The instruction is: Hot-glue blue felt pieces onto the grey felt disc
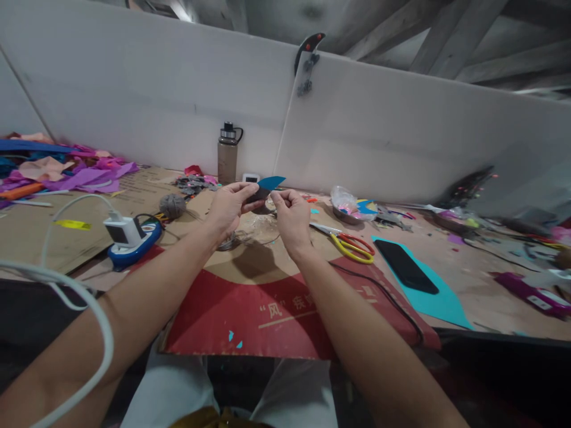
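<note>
My left hand (229,208) is closed in a pinch on a small blue paper piece (270,182), a pointed petal-like shape held up above the table. My right hand (291,215) is closed too, its fingertips pinched just beside the paper's lower edge; what it grips is too small to make out. Both hands hover over a red and brown cardboard sheet (267,309) that covers the table in front of me.
Yellow-handled scissors (352,244) lie right of my hands. A black phone (411,266) rests on a teal paper sheet (439,300). A white charger on a blue base (131,238), a grey yarn ball (172,205), a water bottle (227,153) and purple paper scraps (75,172) lie left.
</note>
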Motion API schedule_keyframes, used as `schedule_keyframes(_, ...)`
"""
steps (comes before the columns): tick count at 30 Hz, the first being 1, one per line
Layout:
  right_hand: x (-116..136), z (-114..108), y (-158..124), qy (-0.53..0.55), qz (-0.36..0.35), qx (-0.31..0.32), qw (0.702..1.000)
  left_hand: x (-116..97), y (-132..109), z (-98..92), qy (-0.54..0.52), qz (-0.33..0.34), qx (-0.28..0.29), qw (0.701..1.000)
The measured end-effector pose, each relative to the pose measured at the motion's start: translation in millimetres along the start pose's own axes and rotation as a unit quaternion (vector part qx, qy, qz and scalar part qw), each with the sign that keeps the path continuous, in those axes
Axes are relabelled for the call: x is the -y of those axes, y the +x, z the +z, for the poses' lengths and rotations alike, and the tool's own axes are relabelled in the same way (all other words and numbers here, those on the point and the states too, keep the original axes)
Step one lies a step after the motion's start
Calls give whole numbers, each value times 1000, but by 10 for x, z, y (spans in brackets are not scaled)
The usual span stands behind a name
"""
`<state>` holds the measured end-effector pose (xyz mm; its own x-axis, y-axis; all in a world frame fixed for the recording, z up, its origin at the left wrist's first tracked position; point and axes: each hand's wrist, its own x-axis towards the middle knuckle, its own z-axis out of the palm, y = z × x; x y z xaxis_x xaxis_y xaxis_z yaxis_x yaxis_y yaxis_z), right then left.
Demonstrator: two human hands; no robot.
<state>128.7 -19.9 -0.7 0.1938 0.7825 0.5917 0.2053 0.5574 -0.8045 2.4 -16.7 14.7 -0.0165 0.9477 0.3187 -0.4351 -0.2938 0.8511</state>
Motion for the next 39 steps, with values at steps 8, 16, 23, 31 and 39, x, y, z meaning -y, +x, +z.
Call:
schedule_keyframes(8,3,1,-20,-4,-8,9,1000,-16,1,-9,-6,-4,-13,1000)
schedule_keyframes(16,52,-28,-30,-6,-9,19,1000,31,78,-62,-11,-17,11,1000)
schedule_keyframes(23,36,-51,-23,-21,-10,13,1000,-11,46,-43,11,-6,21,1000)
schedule_keyframes(31,27,-51,-14,5,-7,-1,1000,-14,23,-35,26,-7,5,1000)
schedule_keyframes(39,-5,-33,36,101,60,17,993,-27,30,-47,16,-30,29,999)
